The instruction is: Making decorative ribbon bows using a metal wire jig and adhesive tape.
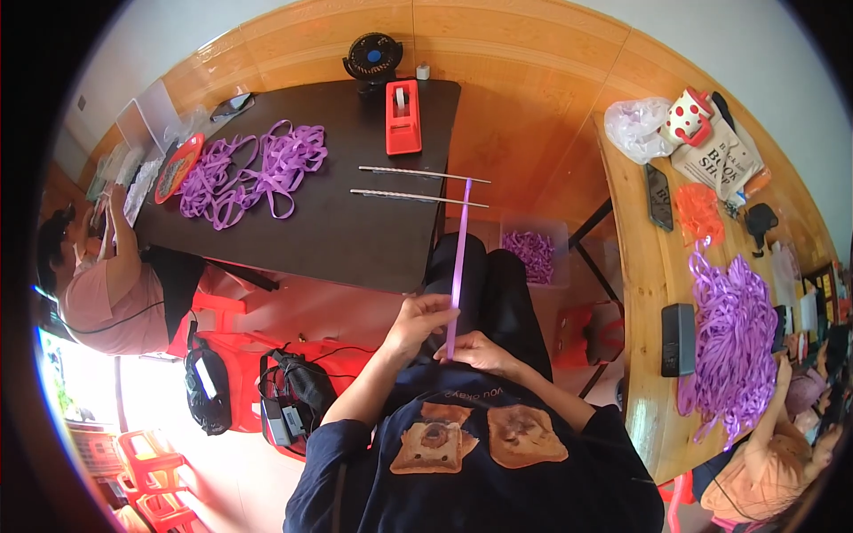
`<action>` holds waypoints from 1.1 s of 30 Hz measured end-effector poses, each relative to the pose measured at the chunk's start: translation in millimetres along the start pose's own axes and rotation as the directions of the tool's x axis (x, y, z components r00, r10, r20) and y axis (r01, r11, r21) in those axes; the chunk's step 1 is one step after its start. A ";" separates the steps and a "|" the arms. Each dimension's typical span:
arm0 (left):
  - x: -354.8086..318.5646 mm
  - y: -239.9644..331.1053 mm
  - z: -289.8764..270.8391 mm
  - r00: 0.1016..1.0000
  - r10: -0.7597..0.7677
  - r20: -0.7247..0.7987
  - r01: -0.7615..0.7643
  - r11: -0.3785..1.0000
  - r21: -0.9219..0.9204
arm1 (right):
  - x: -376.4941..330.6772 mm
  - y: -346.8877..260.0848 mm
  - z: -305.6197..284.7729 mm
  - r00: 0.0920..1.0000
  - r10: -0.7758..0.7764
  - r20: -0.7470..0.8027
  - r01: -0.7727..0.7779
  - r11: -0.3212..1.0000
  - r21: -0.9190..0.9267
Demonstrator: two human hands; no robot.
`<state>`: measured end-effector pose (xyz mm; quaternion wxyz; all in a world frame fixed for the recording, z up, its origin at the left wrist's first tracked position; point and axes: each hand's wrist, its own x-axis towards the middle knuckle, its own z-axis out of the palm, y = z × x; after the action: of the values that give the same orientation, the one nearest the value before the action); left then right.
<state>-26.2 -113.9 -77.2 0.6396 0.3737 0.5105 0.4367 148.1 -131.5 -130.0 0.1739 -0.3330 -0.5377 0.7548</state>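
A purple ribbon point(459, 258) stretches from two thin metal rods down to my lap. The rods, a far one point(409, 171) and a nearer one point(400, 194), lie side by side and jut past the right edge of the dark table point(355, 253). Partway along the ribbon, my left hand point(421, 323) pinches it between thumb and fingers. Lower down, close to my shirt, my right hand point(481, 352) grips its near end. A loose tangle of purple ribbon loops point(253, 173) rests on the table to the left.
A red tape dispenser point(402, 124) and black fan point(372, 59) stand at the table's back. Below its right side, a clear bin point(533, 258) holds purple pieces. The wooden table point(644, 373) at right carries a large ribbon heap point(729, 338) and black box point(678, 341). People work on both sides.
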 end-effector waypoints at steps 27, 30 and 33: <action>1.7 20.5 -5.5 0.960 -0.063 0.274 0.127 0.967 -0.221 | 51.3 -121.3 -73.6 0.272 -0.909 0.316 0.042 -0.316 -0.948; -0.8 22.8 -5.0 0.949 -0.097 0.299 0.202 0.917 -0.343 | 49.6 -116.3 -64.5 0.259 -0.903 0.343 0.047 -0.343 -0.938; -1.0 23.4 -7.5 0.937 -0.078 0.342 0.231 0.870 -0.436 | 47.4 -117.7 -54.9 0.231 -0.905 0.357 0.046 -0.356 -0.933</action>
<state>-37.7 -106.7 -56.8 0.8168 0.2298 0.3099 0.4290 140.7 -21.4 -46.8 0.4412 -0.2373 -0.8418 -0.2010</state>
